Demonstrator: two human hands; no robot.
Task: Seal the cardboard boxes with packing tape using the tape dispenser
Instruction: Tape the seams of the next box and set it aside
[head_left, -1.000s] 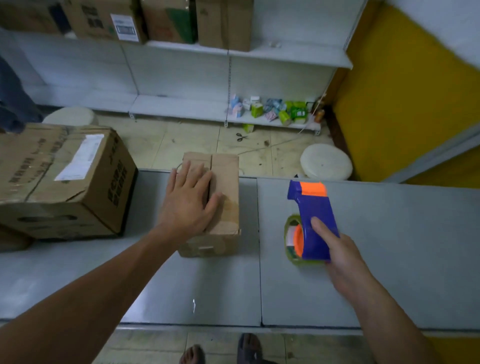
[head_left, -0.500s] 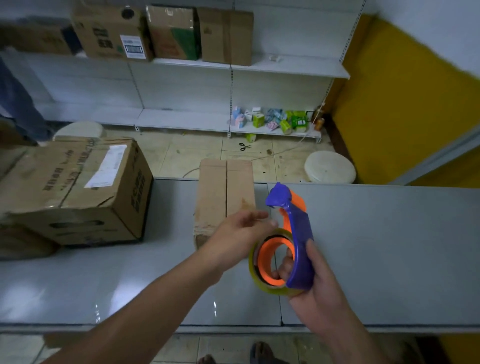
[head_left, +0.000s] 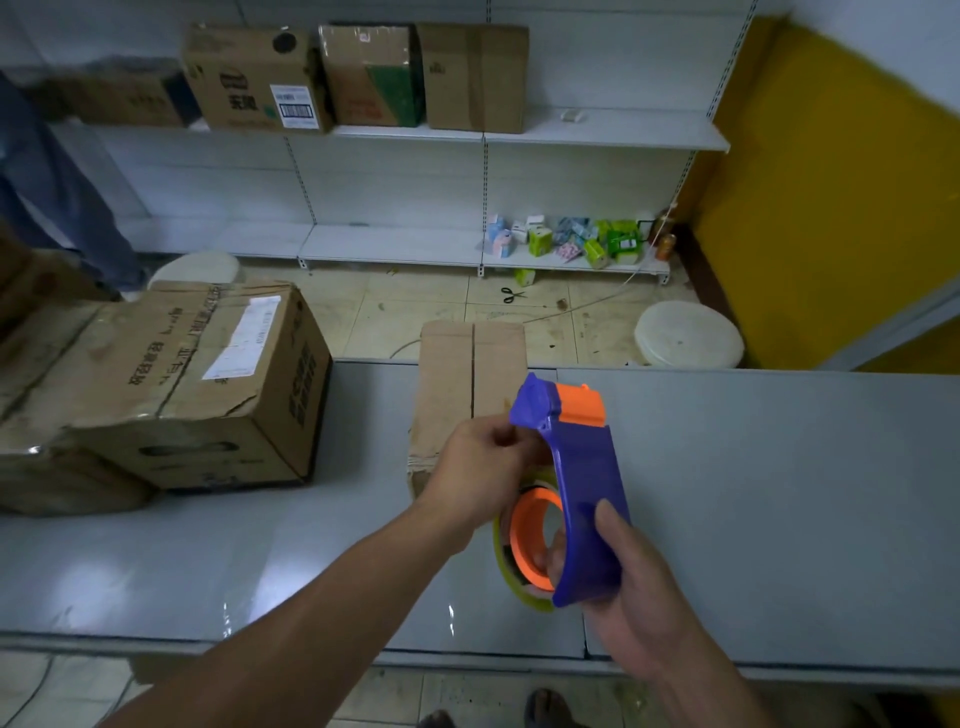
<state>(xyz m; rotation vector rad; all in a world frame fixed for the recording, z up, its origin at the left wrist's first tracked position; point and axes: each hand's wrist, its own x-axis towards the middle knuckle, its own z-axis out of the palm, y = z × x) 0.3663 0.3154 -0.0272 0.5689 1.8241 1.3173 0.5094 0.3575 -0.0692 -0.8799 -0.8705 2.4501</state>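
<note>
Tape dispenser (head_left: 587, 467) in both hands (head_left: 636, 603)

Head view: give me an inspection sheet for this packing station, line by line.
Surface: grey table, glossy.
Job's things: small cardboard box on the table, flaps closed, no tape seen on its centre seam; large cardboard box at left; tape dispenser, blue and orange, held above the table.
Clutter: scissors on the floor.
Hands: right hand grips the dispenser; left hand curled at its front end, tape pinch unclear.
Cables: thin cord across the floor tiles.
Surroundings: white shelving with boxes, yellow wall, round stool.
</note>
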